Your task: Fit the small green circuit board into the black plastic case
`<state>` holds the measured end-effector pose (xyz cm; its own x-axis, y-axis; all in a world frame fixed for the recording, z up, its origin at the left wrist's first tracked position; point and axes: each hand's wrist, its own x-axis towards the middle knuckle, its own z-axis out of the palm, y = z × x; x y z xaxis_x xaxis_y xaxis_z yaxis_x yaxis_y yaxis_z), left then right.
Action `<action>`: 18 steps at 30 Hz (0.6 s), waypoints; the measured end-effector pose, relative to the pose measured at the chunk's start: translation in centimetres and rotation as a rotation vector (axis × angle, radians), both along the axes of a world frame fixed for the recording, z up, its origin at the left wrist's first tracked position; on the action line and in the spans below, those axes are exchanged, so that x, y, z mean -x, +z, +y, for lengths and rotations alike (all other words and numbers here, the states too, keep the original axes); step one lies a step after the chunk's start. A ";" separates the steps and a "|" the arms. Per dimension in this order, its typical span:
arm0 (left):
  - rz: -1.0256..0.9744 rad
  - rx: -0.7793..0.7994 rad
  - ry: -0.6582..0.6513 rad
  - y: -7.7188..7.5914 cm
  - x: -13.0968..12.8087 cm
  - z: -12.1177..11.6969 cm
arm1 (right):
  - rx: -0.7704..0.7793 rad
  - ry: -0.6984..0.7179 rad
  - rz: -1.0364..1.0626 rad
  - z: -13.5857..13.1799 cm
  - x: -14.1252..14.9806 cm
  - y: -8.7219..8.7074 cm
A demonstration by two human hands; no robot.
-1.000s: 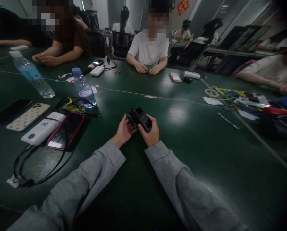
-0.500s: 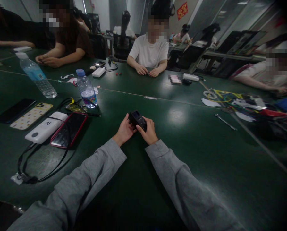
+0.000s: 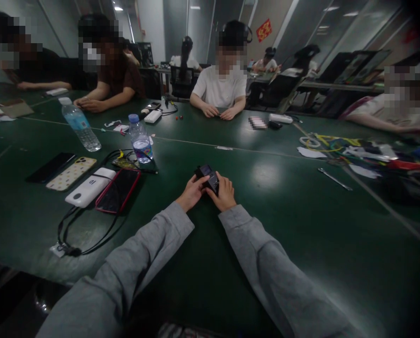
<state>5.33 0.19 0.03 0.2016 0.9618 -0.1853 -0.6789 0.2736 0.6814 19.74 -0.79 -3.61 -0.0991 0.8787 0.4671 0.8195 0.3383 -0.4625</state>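
Observation:
Between my two hands is a small black box-shaped device with a dark screen and a few small buttons or ports on its top face. My left hand grips its left side, the thumb lying across the top face near the screen. From the right, my right hand wraps round the near corner, its fingers closed along the right side. The underside of the device and some fingertips are hidden. The device is tilted over the green table; I cannot tell whether it touches it.
Left of my hands lie a red-edged phone, a white power bank with a black cable, and a patterned phone case. Two water bottles stand behind them, one a small bottle. A wrench and tangled cables lie right. Several people sit around.
My left thumb has moved from beside the device onto its top face. The device has turned slightly in my hands. The view has tilted up, shifting the things on the left rightward.

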 end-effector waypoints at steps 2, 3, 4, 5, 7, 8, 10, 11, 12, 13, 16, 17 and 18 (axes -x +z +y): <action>0.017 -0.029 0.014 0.2 0.0 -0.2 | -0.027 -0.008 -0.005 -0.1 0.0 -0.1; 0.027 -0.048 0.023 0.3 -0.1 -0.4 | -0.040 -0.010 -0.008 -0.1 0.1 -0.1; 0.039 -0.067 0.032 0.4 -0.1 -0.5 | -0.052 -0.013 -0.011 -0.2 0.1 -0.1; 0.051 -0.087 0.042 0.5 -0.2 -0.7 | -0.062 -0.018 -0.015 -0.3 0.1 0.0; 0.075 -0.121 0.060 0.6 -0.3 -1.0 | -0.076 -0.026 -0.022 -0.5 0.0 0.0; 0.090 -0.133 0.069 0.7 -0.4 -1.1 | -0.080 -0.030 -0.024 -0.5 0.0 0.0; 0.121 -0.153 0.072 0.6 -0.5 -1.4 | -0.080 -0.032 -0.024 -0.7 -0.1 0.0; 0.147 -0.161 0.086 0.6 -0.6 -1.4 | -0.080 -0.036 -0.019 -0.7 -0.2 -0.1; 0.164 -0.176 0.099 0.5 -0.7 -1.5 | -0.081 -0.046 -0.010 -0.8 -0.2 -0.2; 0.169 -0.195 0.102 0.4 -0.8 -1.6 | -0.076 -0.051 -0.007 -0.9 -0.2 -0.3; 0.185 -0.202 0.150 0.1 -1.1 -1.7 | -0.029 -0.066 -0.015 -1.1 -0.1 -0.3; 0.193 -0.193 0.159 0.0 -1.2 -1.8 | -0.015 -0.069 -0.016 -1.2 -0.1 0.0; 0.201 -0.187 0.161 0.0 -1.2 -1.9 | -0.009 -0.071 -0.011 -1.4 -0.2 0.4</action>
<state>6.56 -1.68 0.02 0.0211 0.9995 -0.0233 -0.5498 0.0310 0.8347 19.96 -2.19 -3.18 -0.0415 0.8795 0.4741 0.8468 0.2828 -0.4506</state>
